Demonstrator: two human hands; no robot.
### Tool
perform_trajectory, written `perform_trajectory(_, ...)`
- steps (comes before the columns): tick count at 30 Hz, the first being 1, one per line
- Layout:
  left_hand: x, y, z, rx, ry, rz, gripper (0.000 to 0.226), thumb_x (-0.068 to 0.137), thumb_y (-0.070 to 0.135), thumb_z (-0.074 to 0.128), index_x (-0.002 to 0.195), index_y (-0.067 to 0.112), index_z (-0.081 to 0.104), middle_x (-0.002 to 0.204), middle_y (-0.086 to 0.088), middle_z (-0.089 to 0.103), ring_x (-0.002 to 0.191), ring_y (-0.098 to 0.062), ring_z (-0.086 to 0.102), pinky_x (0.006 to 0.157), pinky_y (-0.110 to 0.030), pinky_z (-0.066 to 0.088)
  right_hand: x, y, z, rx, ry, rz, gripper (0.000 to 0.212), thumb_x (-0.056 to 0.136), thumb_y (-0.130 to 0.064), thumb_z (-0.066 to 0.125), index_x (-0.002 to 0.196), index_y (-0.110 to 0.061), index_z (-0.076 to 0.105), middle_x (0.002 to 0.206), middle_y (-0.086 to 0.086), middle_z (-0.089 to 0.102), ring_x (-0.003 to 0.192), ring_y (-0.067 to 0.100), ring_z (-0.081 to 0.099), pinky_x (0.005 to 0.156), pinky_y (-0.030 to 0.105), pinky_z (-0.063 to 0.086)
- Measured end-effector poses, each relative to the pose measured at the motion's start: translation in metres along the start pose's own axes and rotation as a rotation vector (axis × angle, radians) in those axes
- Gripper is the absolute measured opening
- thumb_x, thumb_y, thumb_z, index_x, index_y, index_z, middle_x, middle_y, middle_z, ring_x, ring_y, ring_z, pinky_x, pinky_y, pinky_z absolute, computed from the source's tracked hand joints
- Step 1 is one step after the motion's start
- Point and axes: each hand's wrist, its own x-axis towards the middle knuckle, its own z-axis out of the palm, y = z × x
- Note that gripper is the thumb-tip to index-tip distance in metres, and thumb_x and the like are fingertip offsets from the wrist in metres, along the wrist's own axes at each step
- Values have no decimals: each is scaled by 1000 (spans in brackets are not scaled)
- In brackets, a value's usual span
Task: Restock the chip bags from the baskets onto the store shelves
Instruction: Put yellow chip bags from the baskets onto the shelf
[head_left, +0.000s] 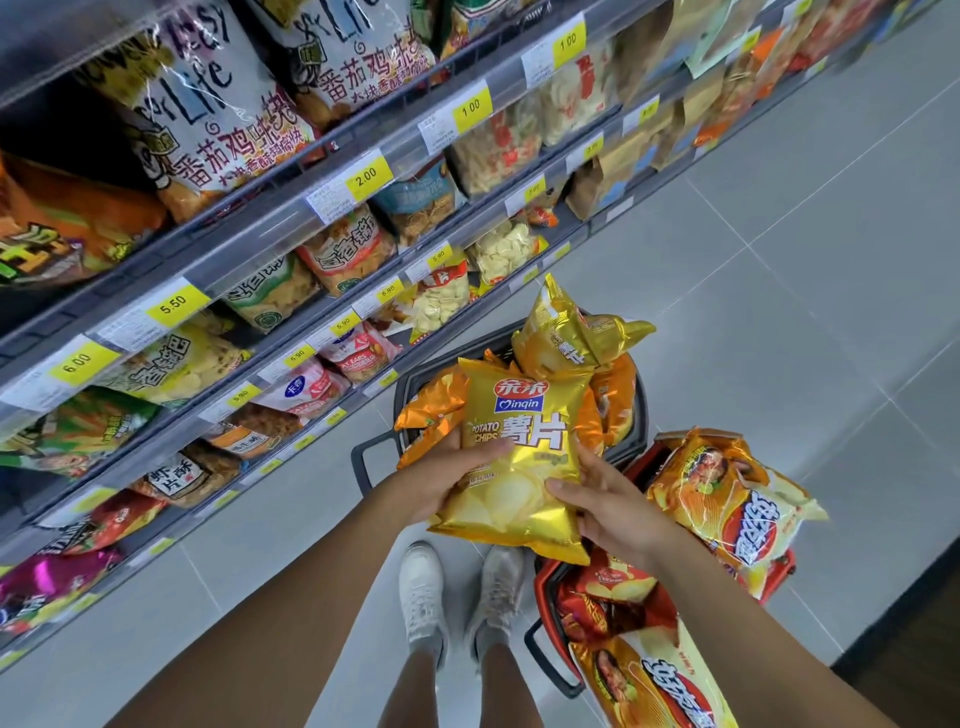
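While left hand (442, 484) grips bag (522, 415) — right hand (619, 515) grips.

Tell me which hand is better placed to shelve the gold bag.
Left, likely. The left hand grips the gold bag at its left edge, the right hand at its lower right. The shelves stand on the person's left, so the left hand is nearer them.

Both bare forearms reach forward and converge. The left hand (441, 486) grips the left edge of a shiny gold foil chip bag (519, 447). The right hand (615, 512) pinches its right edge, thumb on the front.
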Motion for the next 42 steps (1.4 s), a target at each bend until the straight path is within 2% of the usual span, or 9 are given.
perform_trajectory(13, -21, -4, -13, -115, 103, 45, 57, 83, 30, 79, 137, 22, 63, 125, -8, 76, 114, -31, 73, 101, -53, 57, 12, 0, 18, -31, -85, 37, 57, 97, -11, 66, 148, -26, 46, 140, 6, 64, 129, 30, 62, 110, 60, 45)
perform_trajectory(18, -37, -8, -35, -164, 222, 100, 33, 93, 22, 73, 126, 19, 69, 118, -10, 78, 99, -26, 78, 76, -40, 65, 21, 0, 20, -111, -42, 78, 57, 91, -26, 75, 143, -32, 52, 136, -2, 67, 121, 22, 67, 104, 52, 53)
perform_trajectory(21, -49, -10, -65, -194, 336, 151, 56, 79, 36, 83, 131, 21, 68, 120, -9, 77, 105, -28, 77, 79, -42, 65, 30, -7, 9, -250, 144, 27, 49, 89, -31, 78, 134, -32, 59, 130, -5, 69, 112, 14, 71, 101, 47, 56)
perform_trajectory(23, -56, -14, -86, -192, 419, 189, 79, 62, 47, 95, 132, 23, 67, 120, -8, 77, 106, -30, 76, 81, -44, 64, 41, -17, 1, -372, 426, -108, 39, 91, -29, 77, 127, -23, 64, 124, -2, 71, 111, 18, 70, 101, 46, 56)
perform_trajectory(26, -65, -19, -108, -164, 491, 229, 70, 71, 41, 92, 134, 22, 67, 120, -7, 78, 109, -32, 75, 94, -53, 60, 64, -42, -13, -661, 796, -327, 46, 92, -28, 76, 133, -13, 63, 130, 4, 66, 123, 23, 61, 100, 35, 48)
perform_trajectory(30, -73, -28, -116, -115, 486, 238, 64, 75, 36, 93, 132, 24, 67, 121, -7, 77, 110, -31, 75, 98, -57, 57, 110, -82, -34, -881, 859, -284, 87, 87, -40, 79, 155, -13, 33, 146, 17, 52, 130, 38, 53, 104, 50, 50)
perform_trajectory(33, -74, -34, -117, -77, 495, 217, 74, 66, 44, 94, 132, 26, 67, 120, -6, 78, 108, -30, 76, 97, -58, 58, 137, -92, -41, -1065, 824, -142, 97, 84, -47, 77, 157, -13, 23, 142, 21, 54, 126, 44, 55, 97, 58, 52)
perform_trajectory(38, -74, -34, -119, -16, 502, 229, 82, 58, 51, 92, 132, 26, 66, 117, -3, 79, 105, -28, 77, 91, -54, 61, 149, -84, -38, -1230, 759, -42, 72, 95, -28, 68, 150, -11, 25, 117, 20, 63, 103, 43, 63, 73, 46, 53)
perform_trajectory(42, -78, -30, -121, 15, 506, 216, 73, 67, 46, 96, 131, 28, 66, 114, 1, 79, 103, -25, 77, 86, -47, 63, 141, -75, -35, -1298, 771, -157, 43, 98, -18, 60, 136, -11, 42, 112, 20, 66, 94, 42, 63, 64, 38, 44)
